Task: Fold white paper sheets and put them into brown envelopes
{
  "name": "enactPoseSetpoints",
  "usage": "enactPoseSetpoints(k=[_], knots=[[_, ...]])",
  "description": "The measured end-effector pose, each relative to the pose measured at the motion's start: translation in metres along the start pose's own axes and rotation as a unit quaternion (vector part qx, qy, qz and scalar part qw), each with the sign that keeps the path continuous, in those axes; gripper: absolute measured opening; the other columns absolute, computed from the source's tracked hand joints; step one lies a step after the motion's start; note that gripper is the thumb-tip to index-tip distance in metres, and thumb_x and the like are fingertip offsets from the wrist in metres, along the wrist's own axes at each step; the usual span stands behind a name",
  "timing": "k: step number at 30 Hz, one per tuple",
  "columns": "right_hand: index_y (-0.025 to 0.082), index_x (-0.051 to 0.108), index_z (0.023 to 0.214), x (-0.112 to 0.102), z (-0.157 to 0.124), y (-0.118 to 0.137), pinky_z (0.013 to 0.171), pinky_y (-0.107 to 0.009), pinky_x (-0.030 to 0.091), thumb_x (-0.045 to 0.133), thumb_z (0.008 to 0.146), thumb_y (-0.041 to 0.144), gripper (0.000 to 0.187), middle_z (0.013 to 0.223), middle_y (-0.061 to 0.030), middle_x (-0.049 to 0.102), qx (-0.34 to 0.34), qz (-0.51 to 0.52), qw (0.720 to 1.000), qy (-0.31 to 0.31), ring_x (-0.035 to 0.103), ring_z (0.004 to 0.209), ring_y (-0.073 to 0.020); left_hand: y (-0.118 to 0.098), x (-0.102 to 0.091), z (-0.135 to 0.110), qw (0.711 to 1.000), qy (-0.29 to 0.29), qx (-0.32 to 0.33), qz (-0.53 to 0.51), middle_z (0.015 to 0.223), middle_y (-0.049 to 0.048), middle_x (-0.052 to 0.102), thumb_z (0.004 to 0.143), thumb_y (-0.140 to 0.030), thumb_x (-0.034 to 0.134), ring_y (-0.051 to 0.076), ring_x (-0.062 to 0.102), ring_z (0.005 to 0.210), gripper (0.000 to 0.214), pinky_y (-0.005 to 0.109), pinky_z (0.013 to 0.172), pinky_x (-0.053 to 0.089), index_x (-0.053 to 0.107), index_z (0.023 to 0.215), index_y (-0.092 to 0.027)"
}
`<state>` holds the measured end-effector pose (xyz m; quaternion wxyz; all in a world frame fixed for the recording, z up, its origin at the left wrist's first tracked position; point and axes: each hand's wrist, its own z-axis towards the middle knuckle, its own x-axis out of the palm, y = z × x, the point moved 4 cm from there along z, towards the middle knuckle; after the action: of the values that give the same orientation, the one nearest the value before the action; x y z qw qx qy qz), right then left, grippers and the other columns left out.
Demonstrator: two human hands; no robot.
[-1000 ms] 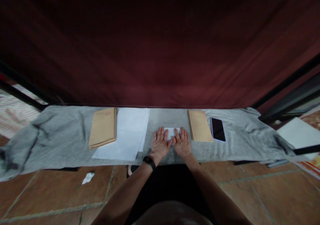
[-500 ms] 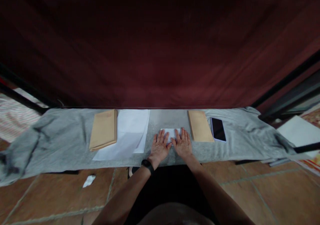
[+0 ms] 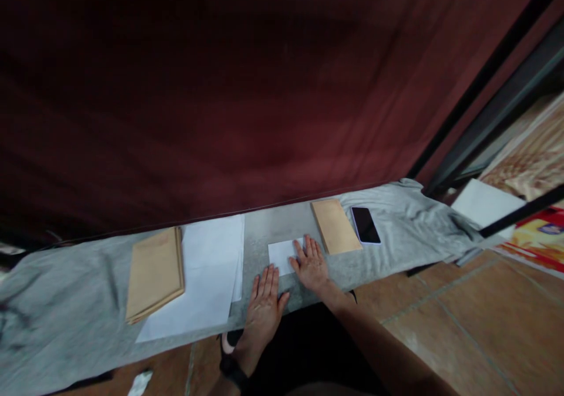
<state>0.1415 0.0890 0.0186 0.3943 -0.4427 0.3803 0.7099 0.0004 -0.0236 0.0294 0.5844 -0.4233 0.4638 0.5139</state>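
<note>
A small folded piece of white paper (image 3: 282,254) lies on the grey cloth. My right hand (image 3: 312,267) rests flat on its right part, fingers spread. Just off the lower left corner of that paper is my left hand (image 3: 264,305), its fingers stretched out and holding nothing. Larger white sheets (image 3: 209,272) lie to the left, partly under a stack of brown envelopes (image 3: 154,272). Beyond my right hand sits one more brown envelope (image 3: 335,225), or a thin pile of them. A dark-screened phone (image 3: 365,225) lies to its right.
Grey cloth (image 3: 396,220) covers the long narrow surface, with a dark red curtain-like sheet (image 3: 247,120) hanging behind it. Dark metal bars (image 3: 480,73) stand at the right. On the tiled floor (image 3: 493,325) there is a white scrap (image 3: 140,382).
My left hand has come off the small paper and moved left and nearer to me. My right hand stays on it. The camera view has tilted and turned right.
</note>
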Motion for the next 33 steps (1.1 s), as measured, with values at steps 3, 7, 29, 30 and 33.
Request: enactPoseSetpoints(k=[3,7,29,30,33], knots=[[0.020,0.043,0.153,-0.001,0.000,-0.002,0.116,-0.052,0.028,0.052,0.100,0.045,0.059,0.160,-0.0177,0.034,-0.004,0.007,1.000,0.003,0.035,0.145,-0.0341,0.000,-0.004,-0.002,1.000,0.001,0.017,0.003,0.155,0.0158,0.044,0.098,-0.043,0.043,0.027,0.039,0.145,0.060,0.049,0.118,0.037,0.042,0.150,-0.013],[0.021,0.045,0.152,-0.003,-0.002,-0.009,0.116,-0.049,0.030,0.052,0.100,0.045,0.057,0.160,-0.0163,0.034,-0.012,0.013,1.000,0.009,0.036,0.145,-0.0326,0.003,-0.009,0.004,0.999,0.011,0.027,0.015,0.153,0.0159,0.048,0.099,-0.043,0.041,0.028,0.044,0.142,0.057,0.048,0.116,0.039,0.047,0.146,-0.012],[0.013,0.051,0.146,-0.025,-0.021,-0.022,0.120,-0.045,0.031,0.051,0.099,0.037,0.053,0.154,-0.0124,0.046,-0.050,0.056,0.997,0.005,0.040,0.143,-0.0264,-0.003,-0.038,0.052,0.984,0.130,0.078,0.094,0.123,0.0174,0.069,0.085,0.006,0.036,0.026,0.066,0.111,0.053,0.038,0.089,0.057,0.064,0.127,-0.012],[0.013,0.051,0.146,-0.026,-0.021,-0.022,0.120,-0.044,0.031,0.052,0.099,0.038,0.053,0.154,-0.0124,0.046,-0.057,0.059,0.997,0.009,0.041,0.143,-0.0262,-0.004,-0.038,0.052,0.985,0.127,0.078,0.091,0.122,0.0174,0.069,0.085,0.005,0.036,0.026,0.066,0.110,0.052,0.037,0.088,0.057,0.064,0.126,-0.012],[0.012,0.052,0.145,-0.027,-0.021,-0.022,0.120,-0.044,0.031,0.055,0.098,0.040,0.054,0.153,-0.0143,0.046,-0.069,0.064,0.995,0.022,0.042,0.142,-0.0262,-0.005,-0.038,0.054,0.988,0.117,0.071,0.074,0.118,0.0164,0.070,0.085,0.005,0.038,0.025,0.066,0.108,0.050,0.036,0.085,0.056,0.065,0.123,-0.013]])
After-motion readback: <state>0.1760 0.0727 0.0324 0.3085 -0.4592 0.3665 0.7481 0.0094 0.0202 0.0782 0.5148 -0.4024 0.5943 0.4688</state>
